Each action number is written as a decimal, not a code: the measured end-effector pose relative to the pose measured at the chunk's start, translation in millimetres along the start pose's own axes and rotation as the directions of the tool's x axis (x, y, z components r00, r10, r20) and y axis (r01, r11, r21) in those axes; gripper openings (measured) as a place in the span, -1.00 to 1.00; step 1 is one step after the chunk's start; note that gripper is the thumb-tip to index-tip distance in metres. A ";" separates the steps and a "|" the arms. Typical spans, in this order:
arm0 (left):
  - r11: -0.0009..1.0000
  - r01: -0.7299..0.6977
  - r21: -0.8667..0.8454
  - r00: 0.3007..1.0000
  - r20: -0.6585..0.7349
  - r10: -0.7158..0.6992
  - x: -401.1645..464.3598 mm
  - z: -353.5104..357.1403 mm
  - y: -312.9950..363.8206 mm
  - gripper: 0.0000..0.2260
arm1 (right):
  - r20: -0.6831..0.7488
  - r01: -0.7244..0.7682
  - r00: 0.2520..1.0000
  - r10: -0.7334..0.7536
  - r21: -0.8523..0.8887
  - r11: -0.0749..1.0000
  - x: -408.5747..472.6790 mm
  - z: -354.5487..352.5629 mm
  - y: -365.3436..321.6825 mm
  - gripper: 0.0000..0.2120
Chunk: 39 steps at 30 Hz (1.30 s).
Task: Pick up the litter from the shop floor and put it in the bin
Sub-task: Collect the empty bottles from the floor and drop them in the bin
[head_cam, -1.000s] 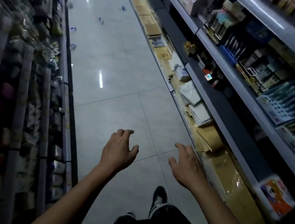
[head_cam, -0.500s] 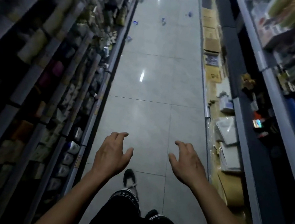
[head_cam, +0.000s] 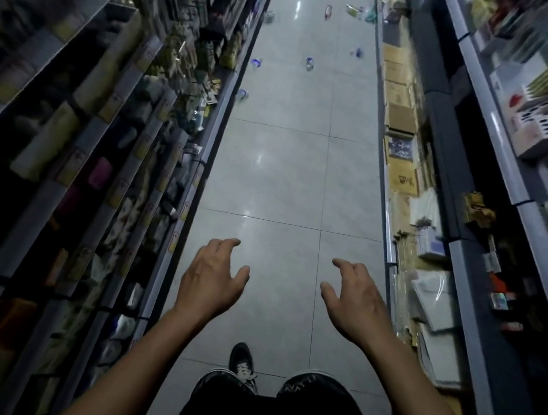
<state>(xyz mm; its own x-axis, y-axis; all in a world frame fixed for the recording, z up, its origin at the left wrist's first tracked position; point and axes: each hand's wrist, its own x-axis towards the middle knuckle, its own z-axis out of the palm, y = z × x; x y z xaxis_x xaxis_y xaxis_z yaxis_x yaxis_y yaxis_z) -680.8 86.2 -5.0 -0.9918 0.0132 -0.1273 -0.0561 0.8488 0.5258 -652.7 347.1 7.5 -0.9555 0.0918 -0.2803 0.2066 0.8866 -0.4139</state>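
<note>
Since the earlier frame the aisle has swung to centre. Left hand (head_cam: 210, 282) and right hand (head_cam: 356, 302) hover apart, fingers loosely curled, holding nothing. Litter (head_cam: 309, 63), probably wrappers, lies far along the floor (head_cam: 289, 181) between the shelf edges (head_cam: 203, 150).

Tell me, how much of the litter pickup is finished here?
Nothing looks done yet. Both hands are empty: the left hand and right hand hang loosely open over bare floor tiles. Litter still lies far down the aisle, such as a scrap by the left shelf and another mid-floor. No bin is in view.
</note>
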 end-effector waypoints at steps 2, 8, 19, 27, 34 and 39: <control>1.000 -0.028 0.009 0.999 0.016 0.028 30.3 -1.5 7.5 -0.52 | -0.012 -0.032 0.999 0.032 0.012 0.999 16.9 -6.2 1.1 -0.47; 0.988 -0.152 0.041 0.986 0.080 0.148 121.6 6.6 48.5 -0.51 | -0.034 -0.139 0.989 0.142 0.082 0.987 67.5 -26.4 19.4 -0.47; 0.965 -0.248 0.087 0.964 0.126 0.236 297.6 43.5 155.0 -0.53 | -0.030 -0.202 0.977 0.210 0.162 0.966 229.6 -87.9 75.1 -0.47; 0.990 -0.116 0.078 0.992 0.067 0.111 391.5 45.7 182.5 -0.53 | 0.029 -0.060 0.998 0.057 0.094 0.994 372.5 -146.9 78.2 -0.48; 0.997 0.076 0.034 0.997 -0.001 -0.076 466.6 25.7 154.9 -0.52 | 0.091 0.077 0.993 -0.081 0.042 0.996 502.8 -168.2 34.5 -0.47; 0.990 0.139 0.010 0.990 -0.028 -0.138 546.9 5.2 130.6 -0.52 | 0.091 0.139 0.986 -0.141 0.024 0.990 596.9 -173.3 -9.4 -0.48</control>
<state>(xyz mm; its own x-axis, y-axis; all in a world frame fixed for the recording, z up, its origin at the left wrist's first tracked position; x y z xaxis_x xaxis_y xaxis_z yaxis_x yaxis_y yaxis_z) -1230.0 207.1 -10.3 -0.9773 -0.1193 -0.1748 -0.1920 0.8474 0.4950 -1261.5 472.2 -5.9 -0.9520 -0.0755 -0.2966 0.0765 0.8797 -0.4693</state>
